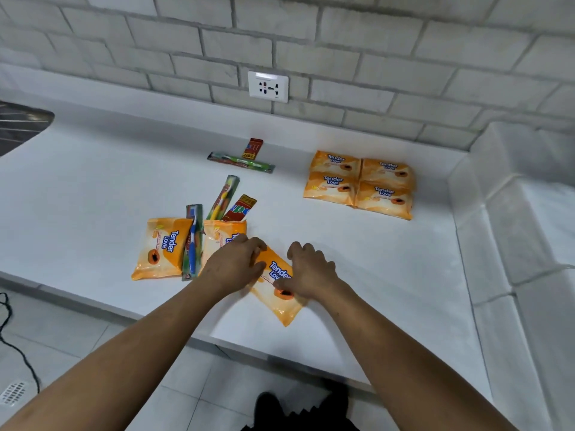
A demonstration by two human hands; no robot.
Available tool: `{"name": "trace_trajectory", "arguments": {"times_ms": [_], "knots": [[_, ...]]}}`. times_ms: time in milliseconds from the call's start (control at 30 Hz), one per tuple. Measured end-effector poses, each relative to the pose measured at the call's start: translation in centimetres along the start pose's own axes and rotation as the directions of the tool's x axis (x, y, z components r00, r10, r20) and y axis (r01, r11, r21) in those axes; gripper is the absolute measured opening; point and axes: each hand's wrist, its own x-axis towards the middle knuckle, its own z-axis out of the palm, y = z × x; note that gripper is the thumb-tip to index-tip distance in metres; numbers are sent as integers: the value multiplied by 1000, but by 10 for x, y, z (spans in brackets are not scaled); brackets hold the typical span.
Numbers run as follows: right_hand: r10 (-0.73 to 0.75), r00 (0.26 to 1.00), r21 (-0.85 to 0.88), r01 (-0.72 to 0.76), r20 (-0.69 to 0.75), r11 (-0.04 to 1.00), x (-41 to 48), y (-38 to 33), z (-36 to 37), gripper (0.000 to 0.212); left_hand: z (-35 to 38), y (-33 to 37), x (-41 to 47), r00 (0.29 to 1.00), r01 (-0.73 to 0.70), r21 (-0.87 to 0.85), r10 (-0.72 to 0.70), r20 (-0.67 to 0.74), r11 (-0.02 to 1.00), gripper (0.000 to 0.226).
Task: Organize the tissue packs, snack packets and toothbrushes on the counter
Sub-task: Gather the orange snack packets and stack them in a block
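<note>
Orange tissue pack (280, 306) lies tilted near the front edge of the white counter (389, 275), both hands on it. Left hand (233, 265) grips its upper-left edge, fingers curled over. The right hand (311, 269) holds the right side, fingers curled over the edge, thumb down on the printed face. Can't tell if the pack is lifted or flat. Just left: second pack (222, 236), partly under the left hand, then a wrapped blue toothbrush (193, 244), then third pack (160, 247). Behind those, yellow toothbrush (223, 197) and red snack packet (239, 208) side by side, near ends hidden behind the second pack. Further back: green toothbrush (241, 162) lying crosswise, rear snack packet (253, 148) touching it. Right rear: four packs (359, 183) in a tight two-by-two block. Wall socket (268, 86) sits on the brick wall above.
</note>
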Motion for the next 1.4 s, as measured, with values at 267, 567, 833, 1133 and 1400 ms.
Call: {"name": "trace_trajectory", "arguments": {"times_ms": [267,567,833,1133,1400], "knots": [[130,984,-45,-136,-121,990,3,44,-15,82,13,35,21,1000,-9,2,9,11,1000,60],[304,932,104,-288,-200,952,14,74,-27,74,24,66,61,984,167,-235,-146,105,957,57],[414,883,435,-291,-220,852,45,102,-36,51,24,85,102,957,289,-436,-244,158,852,55],[369,907,804,-58,-205,591,62,127,-73,27,17,104,147,974,201,-688,-217,64,697,32],[349,909,804,-28,-226,594,105,141,-112,58,-9,120,197,977,96,-697,-201,-70,710,35]]}}
